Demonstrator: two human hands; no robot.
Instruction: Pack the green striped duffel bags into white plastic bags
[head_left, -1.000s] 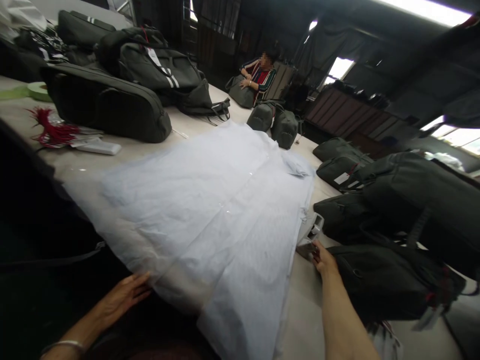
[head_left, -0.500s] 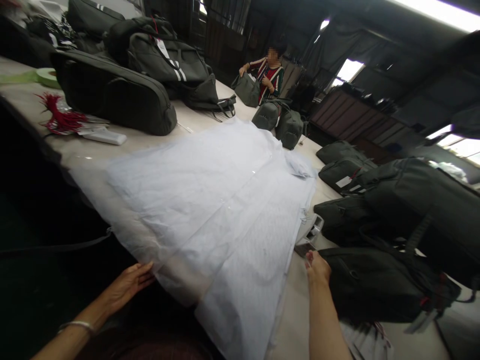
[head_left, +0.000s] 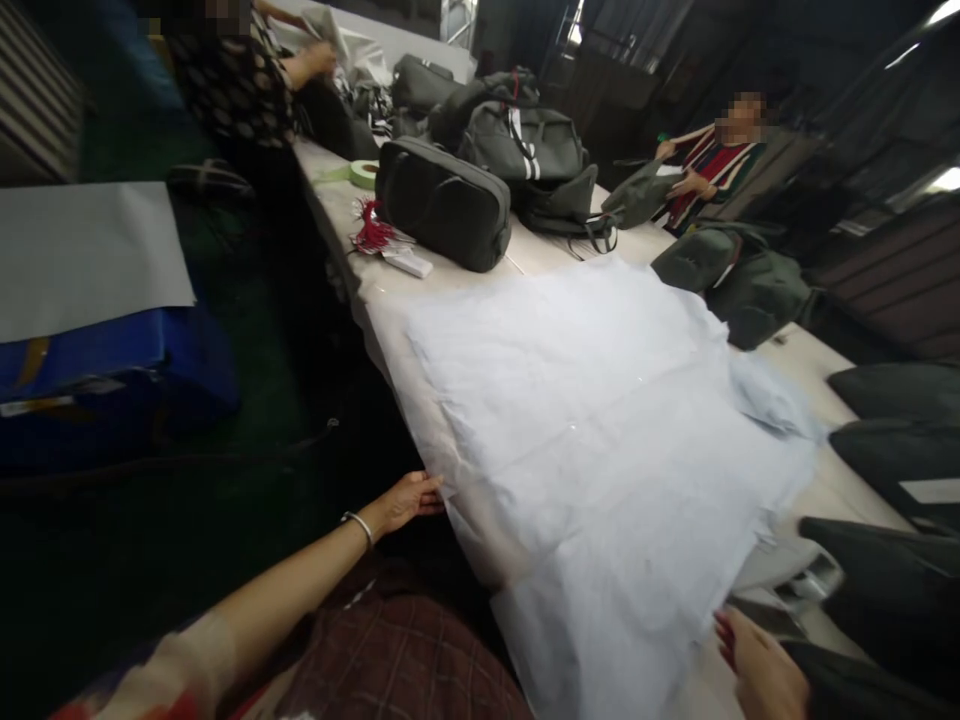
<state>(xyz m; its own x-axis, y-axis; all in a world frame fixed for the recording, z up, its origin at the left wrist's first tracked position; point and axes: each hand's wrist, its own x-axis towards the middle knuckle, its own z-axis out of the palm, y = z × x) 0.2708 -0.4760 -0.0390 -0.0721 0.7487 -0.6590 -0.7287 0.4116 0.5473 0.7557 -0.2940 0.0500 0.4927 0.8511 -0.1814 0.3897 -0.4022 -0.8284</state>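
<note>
A stack of thin white tissue-like sheets (head_left: 600, 430) lies spread over the table, with a translucent sheet (head_left: 469, 515) along its near-left edge. My left hand (head_left: 409, 500), a bangle on its wrist, has its fingers closed together at that translucent edge. At the lower right, my right hand (head_left: 761, 660) is curled beside the right edge of the white sheets; its fingertips are blurred, and what they hold cannot be made out. Just beyond it stands a grey tape dispenser (head_left: 814, 580), partly out of focus.
Dark bags (head_left: 442, 205) crowd the table's far left, beside red-corded tags (head_left: 373, 230) and green tape (head_left: 364, 174). More dark bags (head_left: 900, 470) line the right. One person (head_left: 705, 175) handles a bag across the table; another (head_left: 232, 90) stands far left. A blue bundle (head_left: 112, 380) lies left.
The view has swung left, so the table and bags appear farther right; the second person and blue bundle have come into view. My right hand now appears lower, next to the white sheets' edge.
</note>
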